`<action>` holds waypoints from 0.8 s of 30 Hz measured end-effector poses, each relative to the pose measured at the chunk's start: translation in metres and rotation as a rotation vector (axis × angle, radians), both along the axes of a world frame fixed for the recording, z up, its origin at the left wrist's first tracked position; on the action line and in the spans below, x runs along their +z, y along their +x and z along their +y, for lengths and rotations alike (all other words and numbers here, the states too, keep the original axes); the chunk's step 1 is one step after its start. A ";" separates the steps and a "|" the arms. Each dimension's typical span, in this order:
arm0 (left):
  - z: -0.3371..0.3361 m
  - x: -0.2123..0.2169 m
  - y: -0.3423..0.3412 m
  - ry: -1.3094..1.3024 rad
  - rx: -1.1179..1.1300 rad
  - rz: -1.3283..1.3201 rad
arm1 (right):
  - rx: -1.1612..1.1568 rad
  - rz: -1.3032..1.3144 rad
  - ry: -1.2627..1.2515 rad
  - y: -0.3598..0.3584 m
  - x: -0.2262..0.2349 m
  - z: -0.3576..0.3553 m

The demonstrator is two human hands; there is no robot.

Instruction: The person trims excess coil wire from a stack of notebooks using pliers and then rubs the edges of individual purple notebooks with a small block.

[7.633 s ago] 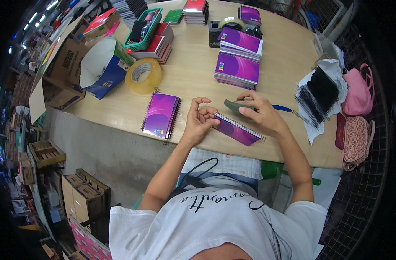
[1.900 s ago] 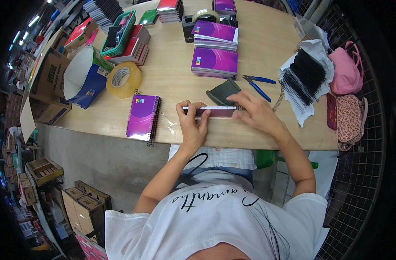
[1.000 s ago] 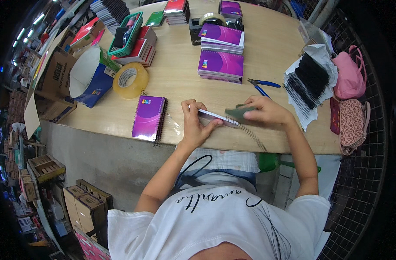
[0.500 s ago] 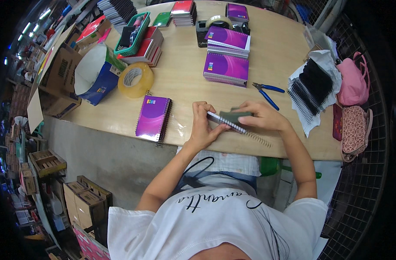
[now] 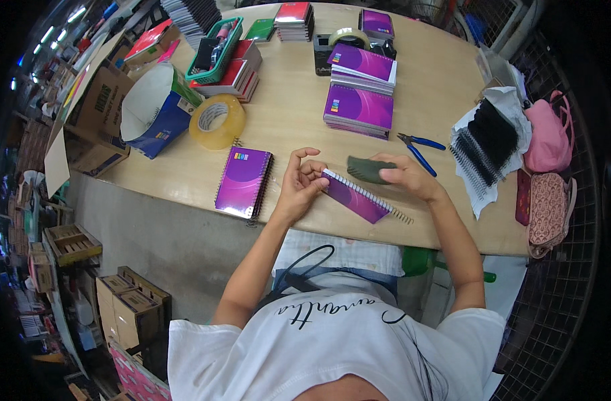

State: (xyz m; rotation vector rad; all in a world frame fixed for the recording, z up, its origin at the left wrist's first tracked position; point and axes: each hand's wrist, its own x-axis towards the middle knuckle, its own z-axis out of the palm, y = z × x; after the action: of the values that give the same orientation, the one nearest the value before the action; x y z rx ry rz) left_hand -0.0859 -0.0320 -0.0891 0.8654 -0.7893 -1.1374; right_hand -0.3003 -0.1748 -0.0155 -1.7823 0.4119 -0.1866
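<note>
In front of me, a small purple notebook (image 5: 355,198) tilts near the table's front edge. A spiral wire coil (image 5: 403,215) runs along its upper edge and sticks out past its right end. My left hand (image 5: 300,186) pinches the notebook's left end between thumb and fingers. Closed around a dark green, curved pad-like piece (image 5: 367,170), my right hand (image 5: 412,177) is just above the coil, apart from it. Left of my left hand lies a stack of bound purple notebooks (image 5: 242,180). Blue-handled pliers (image 5: 422,150) rest beyond my right hand.
Purple notebook stacks (image 5: 359,110) stand ahead, before a tape dispenser (image 5: 324,57). Clear tape roll (image 5: 218,121), blue bin (image 5: 155,130) and green basket (image 5: 218,57) occupy the left. Black coils (image 5: 489,137) on paper and pink bags (image 5: 546,137) line the right edge.
The notebook has turned from edge-on to show its purple cover, tilted down to the right. My right hand has lifted the green piece slightly off the coil. Less coil protrudes at the right end.
</note>
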 end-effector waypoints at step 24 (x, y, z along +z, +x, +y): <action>0.014 0.035 -0.009 0.097 0.009 -0.003 | -0.581 0.492 -1.177 -0.053 -0.062 -0.032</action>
State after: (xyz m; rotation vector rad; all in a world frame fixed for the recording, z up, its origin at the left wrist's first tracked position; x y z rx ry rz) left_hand -0.0950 -0.0179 -0.0538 0.9505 -0.7369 -1.1739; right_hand -0.3537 -0.2066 -0.0774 -2.8189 1.3824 -0.4623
